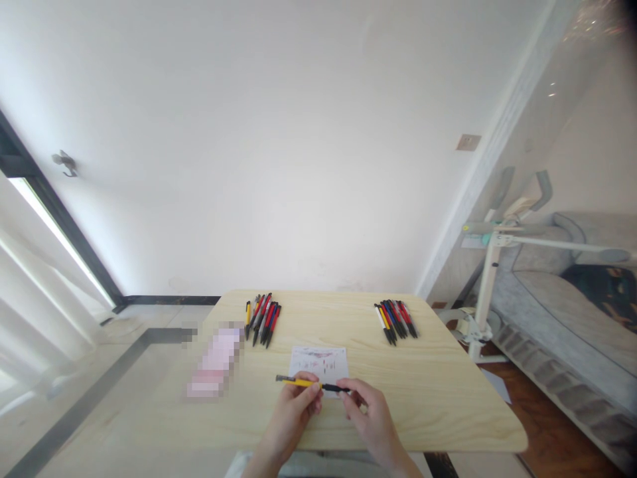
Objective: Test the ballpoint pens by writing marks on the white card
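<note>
A yellow pen [303, 382] with a black grip lies level between my hands, just above a sheet of paper. My left hand [297, 403] is closed around its yellow barrel, thumb on top. The fingertips of my right hand [365, 406] pinch the black tip end at the right. Beneath them, the white paper [318, 358] carries scribbled dark and red pen marks; its near part is covered by my hands. To the left lies a group of pens [262, 318] in several colours. Another row of pens [395, 320] lies to the right.
The pale wooden table [423, 392] ends close to my body, with a white wall [318, 146] behind it. A pixelated pink patch [215, 362] covers the table's left side. Right of the table stand an exercise machine [490, 285] and a grey sofa [557, 285].
</note>
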`<act>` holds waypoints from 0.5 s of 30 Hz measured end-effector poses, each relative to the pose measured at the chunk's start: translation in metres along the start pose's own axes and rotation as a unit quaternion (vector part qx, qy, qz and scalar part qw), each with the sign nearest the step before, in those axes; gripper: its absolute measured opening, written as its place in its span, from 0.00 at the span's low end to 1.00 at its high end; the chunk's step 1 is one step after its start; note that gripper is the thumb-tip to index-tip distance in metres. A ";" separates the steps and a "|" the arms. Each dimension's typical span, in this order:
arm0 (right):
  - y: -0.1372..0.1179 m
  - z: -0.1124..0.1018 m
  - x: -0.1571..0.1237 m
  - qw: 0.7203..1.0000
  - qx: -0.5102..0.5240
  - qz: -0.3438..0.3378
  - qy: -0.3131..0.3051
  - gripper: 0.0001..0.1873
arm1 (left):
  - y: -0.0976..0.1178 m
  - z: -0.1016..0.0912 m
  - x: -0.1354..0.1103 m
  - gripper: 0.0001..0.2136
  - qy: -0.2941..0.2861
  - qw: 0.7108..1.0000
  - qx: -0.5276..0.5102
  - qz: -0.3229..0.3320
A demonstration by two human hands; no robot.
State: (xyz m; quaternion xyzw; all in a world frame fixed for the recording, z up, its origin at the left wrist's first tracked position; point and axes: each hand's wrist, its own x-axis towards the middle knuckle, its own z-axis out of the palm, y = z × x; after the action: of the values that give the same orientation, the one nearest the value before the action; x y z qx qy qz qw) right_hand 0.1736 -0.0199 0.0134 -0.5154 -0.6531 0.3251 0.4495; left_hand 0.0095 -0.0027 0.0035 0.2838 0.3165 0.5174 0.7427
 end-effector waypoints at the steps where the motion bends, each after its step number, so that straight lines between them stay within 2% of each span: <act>1: 0.001 0.000 0.000 1.000 0.004 0.003 0.000 0.12 | 0.000 0.000 0.000 0.08 0.000 1.000 0.000 0.001; 15: 0.002 0.003 0.001 0.994 0.096 0.058 -0.009 0.18 | 0.002 0.002 -0.002 0.07 0.003 1.000 0.006 0.009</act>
State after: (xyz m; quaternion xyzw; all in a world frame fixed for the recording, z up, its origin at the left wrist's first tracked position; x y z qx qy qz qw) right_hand 0.1719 -0.0181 0.0105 -0.5041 -0.5917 0.4167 0.4712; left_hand 0.0095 -0.0042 0.0071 0.2892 0.3195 0.5228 0.7355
